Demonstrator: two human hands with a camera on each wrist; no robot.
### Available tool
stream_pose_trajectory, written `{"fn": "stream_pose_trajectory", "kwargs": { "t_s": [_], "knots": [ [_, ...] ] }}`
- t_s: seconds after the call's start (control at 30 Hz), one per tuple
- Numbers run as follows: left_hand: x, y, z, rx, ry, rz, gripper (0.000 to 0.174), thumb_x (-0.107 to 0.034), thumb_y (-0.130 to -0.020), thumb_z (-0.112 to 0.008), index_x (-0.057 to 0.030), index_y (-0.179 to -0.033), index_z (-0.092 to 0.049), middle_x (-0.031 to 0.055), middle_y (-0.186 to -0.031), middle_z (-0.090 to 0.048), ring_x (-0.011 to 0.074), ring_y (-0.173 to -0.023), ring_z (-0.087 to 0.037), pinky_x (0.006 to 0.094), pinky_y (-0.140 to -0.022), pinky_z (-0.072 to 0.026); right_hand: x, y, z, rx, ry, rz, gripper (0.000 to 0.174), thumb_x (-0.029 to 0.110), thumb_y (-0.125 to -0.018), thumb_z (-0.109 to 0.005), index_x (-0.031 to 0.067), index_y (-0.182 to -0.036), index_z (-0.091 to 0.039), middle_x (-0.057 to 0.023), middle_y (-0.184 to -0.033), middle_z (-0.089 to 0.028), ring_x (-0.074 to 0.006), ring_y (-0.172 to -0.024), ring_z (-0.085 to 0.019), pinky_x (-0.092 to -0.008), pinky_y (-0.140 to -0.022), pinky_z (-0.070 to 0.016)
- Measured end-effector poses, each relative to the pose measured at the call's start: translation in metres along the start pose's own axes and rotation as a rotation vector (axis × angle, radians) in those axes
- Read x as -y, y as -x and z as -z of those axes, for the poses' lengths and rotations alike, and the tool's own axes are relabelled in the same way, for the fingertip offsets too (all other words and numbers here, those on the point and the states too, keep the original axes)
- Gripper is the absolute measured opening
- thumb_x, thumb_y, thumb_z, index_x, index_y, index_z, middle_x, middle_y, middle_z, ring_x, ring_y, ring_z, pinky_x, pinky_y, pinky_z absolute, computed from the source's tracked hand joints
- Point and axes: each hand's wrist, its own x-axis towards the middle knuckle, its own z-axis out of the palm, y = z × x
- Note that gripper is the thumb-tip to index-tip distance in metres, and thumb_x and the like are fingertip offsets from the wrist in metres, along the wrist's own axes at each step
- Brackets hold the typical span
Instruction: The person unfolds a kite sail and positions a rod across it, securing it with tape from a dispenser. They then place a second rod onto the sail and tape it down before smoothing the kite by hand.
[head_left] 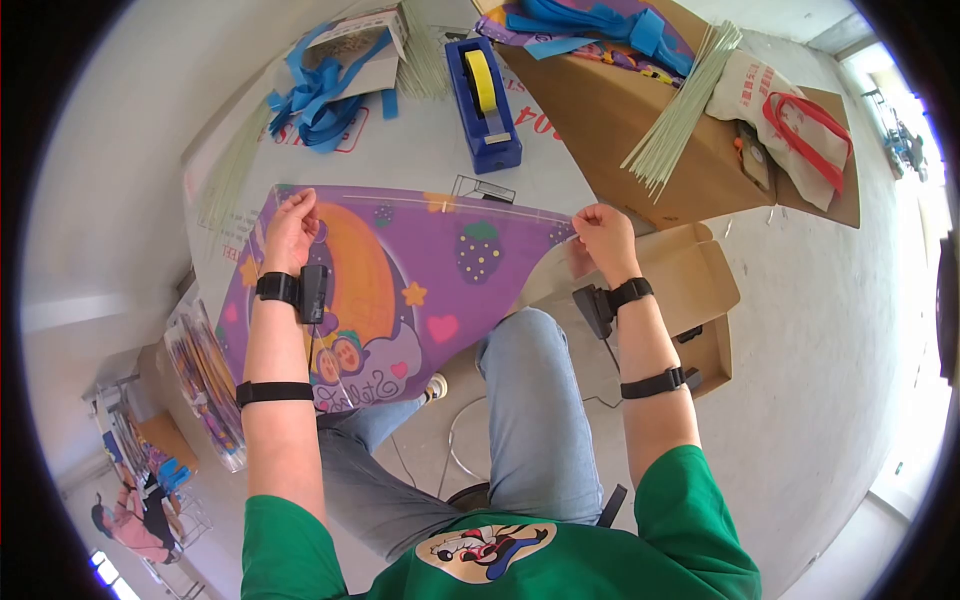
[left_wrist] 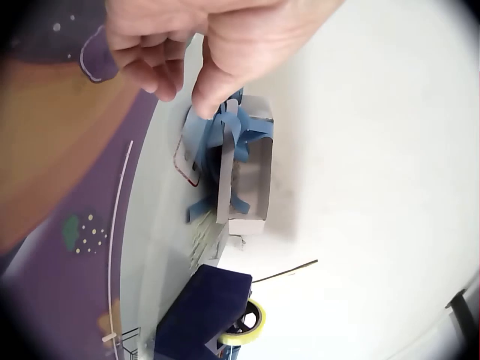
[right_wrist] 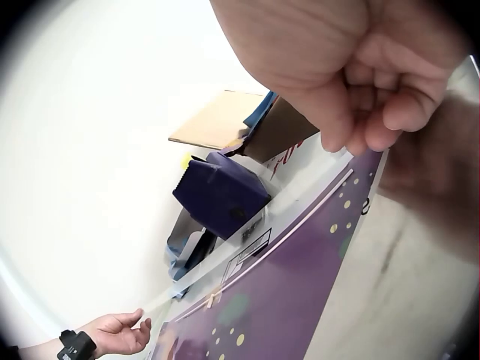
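A purple printed sheet (head_left: pixel 380 290) with a moon, stars and strawberries spreads across the table edge and over my lap. A thin white stick (left_wrist: pixel 112 247) lies along its far edge. A clear strip like tape (right_wrist: pixel 296 196) stretches between my hands, beside that stick. My left hand (head_left: pixel 292 232) pinches its left end at the sheet's upper left corner. At the sheet's narrow right corner, my right hand (head_left: pixel 607 240) pinches the other end between thumb and fingers. A blue tape dispenser (head_left: pixel 485 110) with a yellow roll stands just beyond the sheet.
Blue ribbons (head_left: pixel 318 105) hang from a white box at the back left. An open cardboard box (head_left: pixel 600 130) at the back right bears a bundle of pale sticks (head_left: pixel 685 110) and a cloth bag (head_left: pixel 775 115). Another open carton (head_left: pixel 690 270) lies right of my knee.
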Motion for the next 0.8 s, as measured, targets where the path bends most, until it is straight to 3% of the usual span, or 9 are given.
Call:
{"fn": "stream_pose_trajectory", "kwargs": {
  "t_s": [0.5, 0.8],
  "knots": [
    [0.011, -0.007, -0.011, -0.165, -0.283, -0.118, 0.016, -0.018, -0.085, -0.071, -0.0105, -0.099, -0.068, -0.0063, -0.077, -0.059, 0.0029, -0.064, -0.050, 0.0176, -0.055, -0.0384, 0.002, 0.005, -0.008, -0.104, 0.134, 0.102, 0.011, 0.012, -0.077, -0.065, 0.0038, -0.083, -0.068, -0.0124, -0.076, -0.067, -0.0265, -0.074, -0.065, -0.0339, -0.068, -0.0505],
    [0.016, -0.014, -0.007, -0.165, -0.309, -0.120, 0.015, -0.017, -0.086, -0.070, -0.0094, -0.098, -0.068, -0.0056, -0.078, -0.059, 0.0030, -0.063, -0.050, 0.0175, -0.054, -0.0386, -0.002, -0.002, -0.006, -0.045, 0.086, 0.023, 0.014, 0.016, -0.078, -0.066, 0.0032, -0.083, -0.068, -0.0110, -0.076, -0.068, -0.0240, -0.071, -0.066, -0.0330, -0.066, -0.0505]
  ]
}}
